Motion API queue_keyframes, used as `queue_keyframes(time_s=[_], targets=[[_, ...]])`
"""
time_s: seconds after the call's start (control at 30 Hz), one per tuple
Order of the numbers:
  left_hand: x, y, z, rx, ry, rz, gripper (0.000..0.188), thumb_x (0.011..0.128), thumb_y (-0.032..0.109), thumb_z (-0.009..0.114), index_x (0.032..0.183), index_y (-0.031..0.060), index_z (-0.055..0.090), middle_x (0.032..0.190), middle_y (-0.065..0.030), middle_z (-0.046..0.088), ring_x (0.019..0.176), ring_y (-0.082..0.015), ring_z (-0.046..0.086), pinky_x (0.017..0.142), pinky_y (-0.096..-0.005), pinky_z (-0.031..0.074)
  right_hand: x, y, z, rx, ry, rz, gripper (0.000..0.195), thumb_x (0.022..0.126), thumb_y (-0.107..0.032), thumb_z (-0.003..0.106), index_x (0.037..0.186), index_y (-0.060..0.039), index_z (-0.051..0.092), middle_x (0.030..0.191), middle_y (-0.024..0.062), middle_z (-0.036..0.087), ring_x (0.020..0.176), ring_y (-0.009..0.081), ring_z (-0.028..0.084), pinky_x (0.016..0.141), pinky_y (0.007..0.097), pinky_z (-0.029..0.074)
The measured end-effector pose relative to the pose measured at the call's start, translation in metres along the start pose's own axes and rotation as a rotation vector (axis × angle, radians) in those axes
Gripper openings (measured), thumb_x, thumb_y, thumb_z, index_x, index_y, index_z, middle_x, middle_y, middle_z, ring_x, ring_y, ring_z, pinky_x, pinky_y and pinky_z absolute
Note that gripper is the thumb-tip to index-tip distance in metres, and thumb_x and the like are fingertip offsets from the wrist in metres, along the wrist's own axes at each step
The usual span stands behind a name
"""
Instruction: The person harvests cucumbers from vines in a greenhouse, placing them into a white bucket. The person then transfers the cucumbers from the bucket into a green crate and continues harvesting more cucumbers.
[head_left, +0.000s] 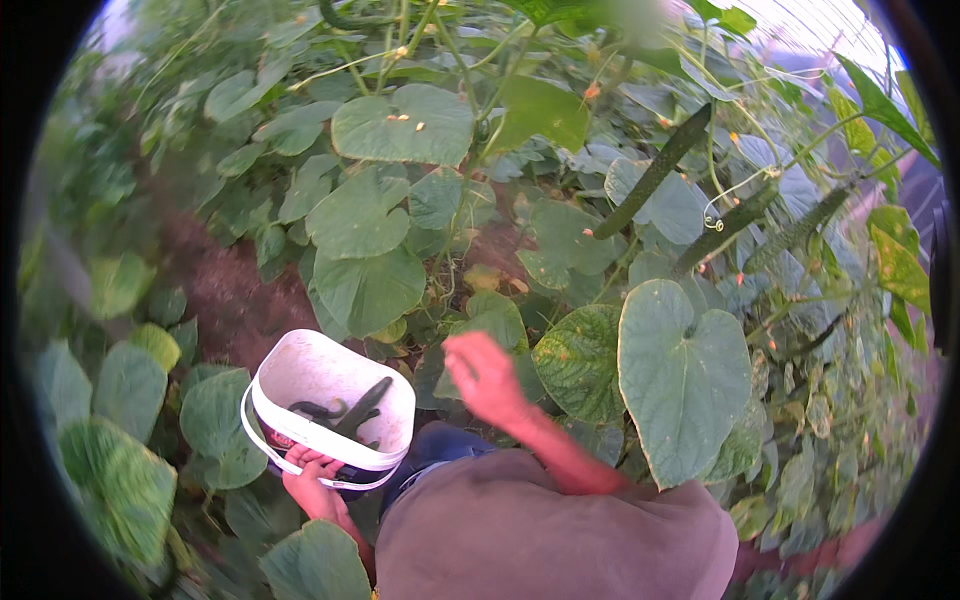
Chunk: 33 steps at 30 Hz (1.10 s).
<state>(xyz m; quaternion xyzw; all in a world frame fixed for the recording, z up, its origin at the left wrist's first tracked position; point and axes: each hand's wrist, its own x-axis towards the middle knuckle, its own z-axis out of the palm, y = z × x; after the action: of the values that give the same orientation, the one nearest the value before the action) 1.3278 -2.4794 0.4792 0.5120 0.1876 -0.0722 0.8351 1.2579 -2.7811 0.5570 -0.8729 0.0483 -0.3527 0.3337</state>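
Note:
My left hand (313, 480) is closed around the handle of a white plastic bucket (401, 420), which tilts beside my left hip. Several dark green cucumbers (364, 409) lie inside it. My right hand (484, 375) is raised in front of my body, just right of the bucket and over cucumber leaves. It is slightly blurred, its fingers look bent, and whether they are closed or hold something small cannot be seen. Right of it, a long cucumber (656, 176) hangs among the vines, with a second cucumber (724, 229) and a third cucumber (799, 229) beside it.
Broad cucumber leaves (682, 375) rise close to my right arm, and more leaves (112, 480) crowd the left side. Bare brown soil (240, 292) shows between the plants. Vines and tendrils cross the upper right, below a pale translucent roof (825, 26).

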Motion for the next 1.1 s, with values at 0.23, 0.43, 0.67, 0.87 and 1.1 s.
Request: queue_keyframes(time_s=[0.23,0.43,0.67,0.87,1.1], targets=[[0.136,0.057,0.004,0.107,-0.025,0.021,0.037,0.073,-0.011,0.044,0.108,-0.0065,0.054,0.090,-0.0112,0.058,0.073,-0.0192,0.063,0.064,-0.0337,0.062,0.112,0.068,-0.120,-0.685,0.928,0.266,0.064,0.090,-0.016,0.075,0.142,0.0054,0.044,0.134,0.0239,0.049,0.126,0.0368,0.051,0.106,0.0458,0.042],[0.266,0.077,0.002,0.123,-0.066,0.019,0.027,0.088,-0.001,0.047,0.114,-0.0053,0.056,0.099,-0.0177,0.067,0.082,-0.0228,0.069,0.067,-0.0340,0.060,0.152,0.146,-0.151,0.024,0.897,0.454,0.060,0.098,-0.019,0.070,0.145,0.0078,0.042,0.123,0.0167,0.066,0.108,0.0213,0.065,0.096,0.0346,0.050],[0.391,0.125,0.017,0.175,-0.131,0.055,0.033,0.086,-0.002,0.047,0.118,-0.0046,0.055,0.103,-0.0208,0.067,0.089,-0.0268,0.070,0.072,-0.0353,0.060,0.168,0.126,-0.105,-0.051,1.023,0.356,0.047,0.105,-0.019,0.059,0.142,0.0061,0.047,0.115,0.0117,0.069,0.102,0.0167,0.066,0.093,0.0320,0.051],[0.473,0.152,0.033,0.260,-0.176,0.050,0.032,0.089,0.003,0.050,0.119,-0.0066,0.058,0.106,-0.0198,0.067,0.091,-0.0268,0.069,0.075,-0.0370,0.058,0.155,0.101,-0.093,-0.505,1.087,0.457,0.051,0.103,-0.023,0.062,0.145,0.0020,0.047,0.121,0.0158,0.061,0.102,0.0244,0.063,0.092,0.0371,0.051],[0.523,0.204,0.047,0.277,-0.102,0.083,0.030,0.090,0.006,0.050,0.117,-0.0045,0.058,0.104,-0.0169,0.066,0.090,-0.0257,0.067,0.076,-0.0377,0.058,0.154,0.022,-0.106,-1.020,1.509,0.447,0.039,0.095,-0.018,0.067,0.127,0.0023,0.056,0.118,0.0208,0.058,0.111,0.0355,0.060,0.089,0.0456,0.051]])
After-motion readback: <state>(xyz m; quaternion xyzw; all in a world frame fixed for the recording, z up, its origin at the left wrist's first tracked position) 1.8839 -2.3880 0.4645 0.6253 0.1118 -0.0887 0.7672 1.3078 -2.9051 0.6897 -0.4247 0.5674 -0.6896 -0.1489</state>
